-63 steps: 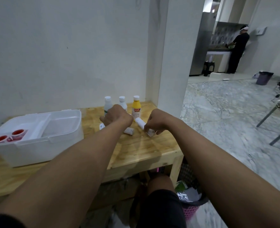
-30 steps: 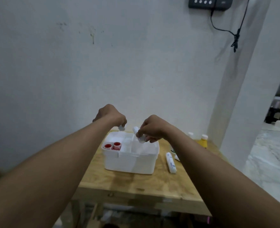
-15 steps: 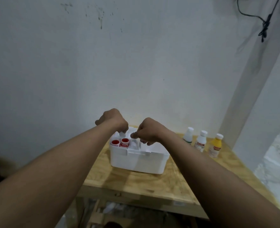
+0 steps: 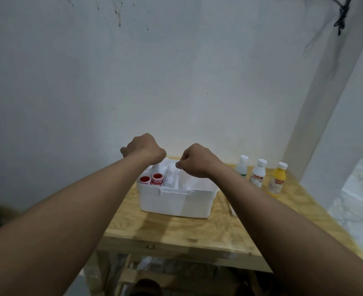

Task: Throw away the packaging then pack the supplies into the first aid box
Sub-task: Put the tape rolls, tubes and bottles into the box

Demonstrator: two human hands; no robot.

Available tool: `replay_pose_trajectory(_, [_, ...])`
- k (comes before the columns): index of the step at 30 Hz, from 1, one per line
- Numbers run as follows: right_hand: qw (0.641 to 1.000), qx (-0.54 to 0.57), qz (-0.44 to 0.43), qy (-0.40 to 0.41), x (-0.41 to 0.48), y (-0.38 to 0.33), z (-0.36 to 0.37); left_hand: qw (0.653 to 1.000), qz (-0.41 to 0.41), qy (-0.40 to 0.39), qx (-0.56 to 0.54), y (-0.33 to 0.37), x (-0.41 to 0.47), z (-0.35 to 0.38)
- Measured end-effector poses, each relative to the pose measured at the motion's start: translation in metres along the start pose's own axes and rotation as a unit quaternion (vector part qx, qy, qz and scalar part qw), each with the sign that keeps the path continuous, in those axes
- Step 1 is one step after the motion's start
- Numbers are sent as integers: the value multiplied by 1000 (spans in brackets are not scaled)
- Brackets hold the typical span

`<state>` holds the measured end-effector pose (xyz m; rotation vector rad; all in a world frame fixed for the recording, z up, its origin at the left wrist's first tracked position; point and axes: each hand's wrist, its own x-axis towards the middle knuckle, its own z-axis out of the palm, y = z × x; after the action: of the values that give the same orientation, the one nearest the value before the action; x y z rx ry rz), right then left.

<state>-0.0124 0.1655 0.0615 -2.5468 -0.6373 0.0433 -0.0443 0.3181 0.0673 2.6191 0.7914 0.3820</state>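
Observation:
The open white first aid box point(image 4: 176, 201) stands on the wooden table point(image 4: 176, 233). Two red tape rolls point(image 4: 151, 179) sit in its left compartment. A white tube point(image 4: 170, 178) leans in the narrow middle compartment, and my right hand point(image 4: 194, 160) pinches at its upper end. My left hand point(image 4: 143, 149) is a fist over the box's back left corner, with a small white item point(image 4: 156, 166) showing under its fingers. Right of the box stand two white bottles point(image 4: 258, 173) and a yellow bottle point(image 4: 277, 179).
A plain wall rises just behind the table, with a pillar at the right. A white scrap point(image 4: 233, 210) lies on the table right of the box, mostly hidden by my right forearm. Clutter shows on a shelf under the table point(image 4: 146, 265).
Both hands carried white items from the table's right end to over the box. The white tube has gone down into the middle compartment. The view has turned left.

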Motion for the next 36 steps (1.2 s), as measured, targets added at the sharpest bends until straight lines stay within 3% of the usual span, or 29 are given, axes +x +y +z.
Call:
replay_pose_trajectory(10, [998, -57, 32, 16, -42, 74, -51, 977, 191, 80, -60, 65, -50, 23])
replay_pose_trajectory(19, [989, -115, 77, 53, -82, 150, -64, 943, 319, 22, -94, 119, -120, 82])
replay_pose_trajectory(23, [988, -121, 83, 40, -95, 176, -60, 941, 324, -40, -92, 123, -143, 121])
replay_pose_trajectory(29, [986, -155, 61, 11, -100, 194, -49, 956, 268, -122, 2, 123, -158, 151])
replay_pose_trajectory(36, [981, -190, 46, -21, -97, 203, -33, 965, 227, -120, 53, 120, -154, 166])
